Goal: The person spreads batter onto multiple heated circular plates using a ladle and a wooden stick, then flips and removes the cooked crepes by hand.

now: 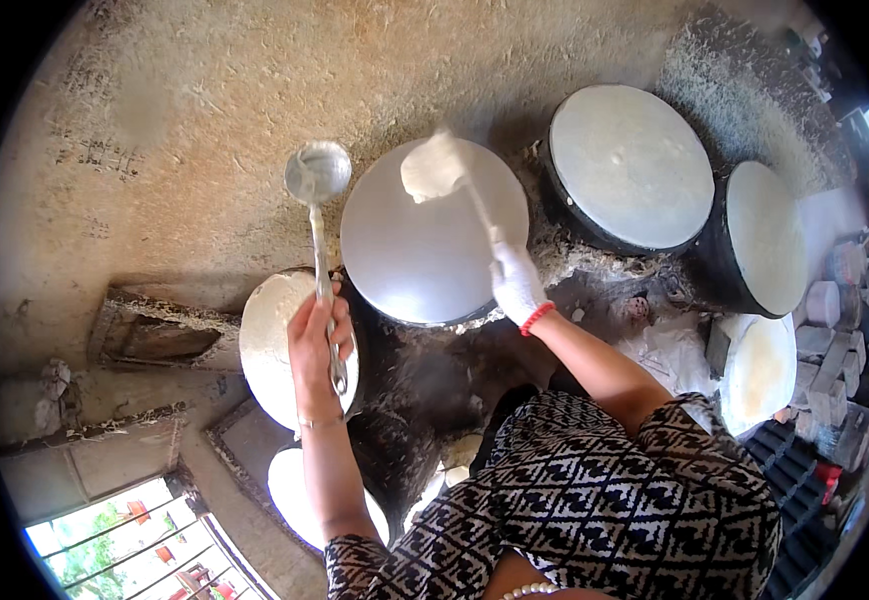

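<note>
My left hand [317,335] is bare and closed round the handle of a metal ladle [318,175]. The ladle's bowl is up, smeared with pale batter, left of a round grey griddle [405,255]. In a white glove, my right hand [517,280] grips a thin stick-handled tool [482,205], blurred by motion. A patch of pale batter [433,168] shows at the tool's far end, over the griddle's back part. Whether the patch touches the griddle or sits on the tool I cannot tell. Below my left hand stands a round vessel of pale batter [273,345].
Two more round griddles, a larger one [632,165] and a smaller one [767,240], stand at the right, both pale on top. A stained wall [225,100] rises behind. A pale round disc [760,370] and stacked blocks [830,385] are at the right; a barred window [135,545] is lower left.
</note>
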`<state>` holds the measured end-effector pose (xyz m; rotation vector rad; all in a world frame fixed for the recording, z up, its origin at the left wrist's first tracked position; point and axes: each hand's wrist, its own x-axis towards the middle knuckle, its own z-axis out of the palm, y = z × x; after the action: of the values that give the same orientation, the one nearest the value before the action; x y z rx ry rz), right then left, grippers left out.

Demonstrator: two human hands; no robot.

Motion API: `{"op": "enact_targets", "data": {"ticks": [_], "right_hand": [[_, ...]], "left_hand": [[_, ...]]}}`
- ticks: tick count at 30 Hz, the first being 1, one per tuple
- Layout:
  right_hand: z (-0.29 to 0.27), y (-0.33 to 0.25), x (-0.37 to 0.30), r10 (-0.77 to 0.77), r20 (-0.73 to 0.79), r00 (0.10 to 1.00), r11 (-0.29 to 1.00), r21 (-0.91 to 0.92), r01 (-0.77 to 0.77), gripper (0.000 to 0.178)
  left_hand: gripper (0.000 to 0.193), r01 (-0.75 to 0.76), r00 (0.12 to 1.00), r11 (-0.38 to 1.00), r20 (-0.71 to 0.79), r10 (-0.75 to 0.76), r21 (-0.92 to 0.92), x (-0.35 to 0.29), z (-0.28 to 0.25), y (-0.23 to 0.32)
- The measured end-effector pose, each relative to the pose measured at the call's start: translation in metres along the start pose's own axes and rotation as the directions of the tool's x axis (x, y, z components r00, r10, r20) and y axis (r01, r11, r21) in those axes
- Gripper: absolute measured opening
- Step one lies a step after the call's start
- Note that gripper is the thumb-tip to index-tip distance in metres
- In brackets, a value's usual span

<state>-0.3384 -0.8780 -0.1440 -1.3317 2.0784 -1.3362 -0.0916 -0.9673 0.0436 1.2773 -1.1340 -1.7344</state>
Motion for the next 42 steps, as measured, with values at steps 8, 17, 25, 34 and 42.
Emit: {"op": "enact_targets", "data": {"ticks": [8, 17, 25, 34, 42], "right_hand": [[0.034, -0.013, 0.011, 0.062, 0.133, 0.989, 0.995, -0.083, -0.052, 0.015], [0.031, -0.029, 0.020, 0.089, 0.214, 0.973, 0.986, -0.161, -0.054, 0.024], [0.014, 0.025, 0.053, -0.078, 0.110, 0.991, 0.986, -0.137, 0.092, 0.029], [-0.013, -0.011, -0.027, -0.090, 0.145, 0.985, 0.963, -0.241, 0.123, 0.024], [0.030, -0.001, -0.026, -0.142, 0.335, 0.932, 0.947, -0.227, 0.226, 0.029]], "left_hand": [[0.034, 0.153, 0.988, 0.986, 0.012, -0.152, -0.067, -0.075, -0.038, -0.051], [0.032, 0.344, 0.936, 0.929, -0.034, -0.352, -0.135, -0.179, -0.059, -0.117], [0.022, 0.492, 0.827, 0.823, -0.143, -0.544, -0.285, -0.232, -0.046, -0.179], [0.022, 0.551, 0.782, 0.810, -0.215, -0.585, -0.202, -0.252, -0.052, -0.206], [0.022, 0.519, 0.769, 0.807, -0.258, -0.585, -0.282, -0.269, -0.053, -0.211]]}}
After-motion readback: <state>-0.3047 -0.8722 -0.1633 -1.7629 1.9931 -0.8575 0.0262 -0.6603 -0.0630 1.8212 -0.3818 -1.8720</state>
